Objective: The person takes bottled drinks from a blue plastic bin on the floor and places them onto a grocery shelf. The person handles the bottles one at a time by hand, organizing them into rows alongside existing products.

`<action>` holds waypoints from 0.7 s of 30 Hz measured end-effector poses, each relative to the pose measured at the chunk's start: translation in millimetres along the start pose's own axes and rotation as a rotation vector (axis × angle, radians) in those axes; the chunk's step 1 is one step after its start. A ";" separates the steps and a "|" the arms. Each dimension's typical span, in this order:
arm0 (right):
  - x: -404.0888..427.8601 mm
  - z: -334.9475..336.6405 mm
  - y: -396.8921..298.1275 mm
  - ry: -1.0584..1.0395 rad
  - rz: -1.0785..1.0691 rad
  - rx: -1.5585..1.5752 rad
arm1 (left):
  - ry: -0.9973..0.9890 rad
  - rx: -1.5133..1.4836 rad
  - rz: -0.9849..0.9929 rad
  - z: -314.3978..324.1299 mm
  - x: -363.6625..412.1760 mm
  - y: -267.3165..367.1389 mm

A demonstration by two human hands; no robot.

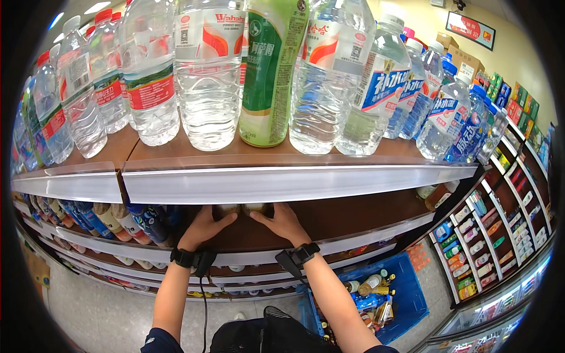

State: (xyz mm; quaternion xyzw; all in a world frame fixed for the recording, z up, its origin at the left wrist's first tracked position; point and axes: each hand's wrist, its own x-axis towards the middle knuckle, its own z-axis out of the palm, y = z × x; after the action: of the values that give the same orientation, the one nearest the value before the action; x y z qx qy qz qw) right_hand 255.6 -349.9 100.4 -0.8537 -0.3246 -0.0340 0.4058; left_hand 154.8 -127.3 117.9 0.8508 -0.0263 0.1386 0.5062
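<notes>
Both my hands reach onto a brown shelf board (353, 220) beneath the top shelf. My left hand (207, 227) is curved around a bottle (228, 209), its thumb across the lower front. Beside it, my right hand (282, 223) grips another bottle (255, 207) in the same way. The two bottles stand close together, and the white shelf edge above hides their upper parts and most of my fingertips. Left of my left hand stands a dark blue patterned bottle (150, 220) in a row of drinks. Black straps with small devices and cables sit on both wrists.
Water and drink bottles (207, 88) line the top shelf, behind a white price rail (282, 183). A blue crate (408, 291) with several bottles stands on the floor at lower right. Other stocked shelves (485, 238) are at the right. Dark jars or bottles (441, 194) stand at the board's right end.
</notes>
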 end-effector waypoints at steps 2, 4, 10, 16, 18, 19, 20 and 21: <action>0.0 -4.1 2.0 -0.048 0.101 0.130 | 0.002 0.005 0.013 0.4 -3.0 -7.4; -1.1 -7.9 3.9 -0.063 0.124 0.202 | 0.006 -0.031 0.036 1.2 -5.2 -14.2; -1.5 -3.2 3.5 -0.052 0.132 0.148 | 0.042 -0.170 0.091 5.1 -7.3 -22.9; -2.8 7.3 7.0 0.061 0.032 0.051 | 0.040 -0.122 0.153 5.9 -9.9 -18.6; -2.4 9.6 8.5 0.084 0.009 0.037 | 0.038 -0.125 0.190 5.5 -10.2 -16.7; -1.9 10.2 8.8 0.091 0.011 0.047 | 0.031 -0.121 0.162 5.3 -10.3 -16.0; -1.9 10.5 8.8 0.092 0.023 0.063 | 0.029 -0.121 0.160 5.2 -10.3 -15.3; -1.9 10.5 8.4 0.089 0.017 0.069 | 0.034 -0.120 0.172 5.1 -10.2 -14.8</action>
State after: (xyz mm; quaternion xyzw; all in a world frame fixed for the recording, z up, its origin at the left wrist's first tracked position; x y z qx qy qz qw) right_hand 256.9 -347.3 87.2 -0.8397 -0.2998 -0.0573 0.4492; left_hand 148.8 -125.5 100.3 0.8112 -0.0988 0.1943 0.5427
